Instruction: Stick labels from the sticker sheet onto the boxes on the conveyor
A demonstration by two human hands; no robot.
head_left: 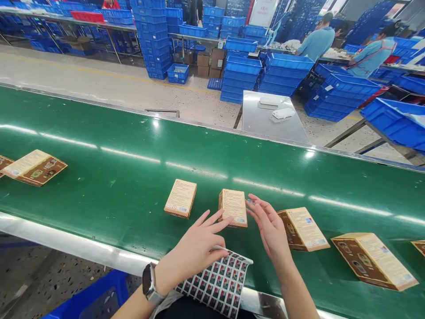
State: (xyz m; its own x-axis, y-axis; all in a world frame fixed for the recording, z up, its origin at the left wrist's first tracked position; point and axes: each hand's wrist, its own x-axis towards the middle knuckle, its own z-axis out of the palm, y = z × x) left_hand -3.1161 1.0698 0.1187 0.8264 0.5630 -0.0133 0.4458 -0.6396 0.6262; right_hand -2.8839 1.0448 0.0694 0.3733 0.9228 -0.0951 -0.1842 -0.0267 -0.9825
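A sheet of small dark stickers (221, 283) is pinched under the thumb of my left hand (199, 246) and hangs over the belt's near edge. Two fingertips of that same hand rest on the lower part of a cream and brown box (233, 203). Just beyond the box's right side, my right hand (270, 226) has a small shiny sticker (251, 202) at its fingertips. To the left lies a second cream box (181, 197), apart from both hands. On the right, a brown and cream box (307, 228) sits tilted behind my right wrist.
More boxes lie on the green belt (116, 195), one far left (36, 167) and one at right (375, 260). Across the belt stand a metal table (272, 117) and stacked blue crates (241, 77). Two people in blue work further back. A blue stool (93, 297) is at lower left.
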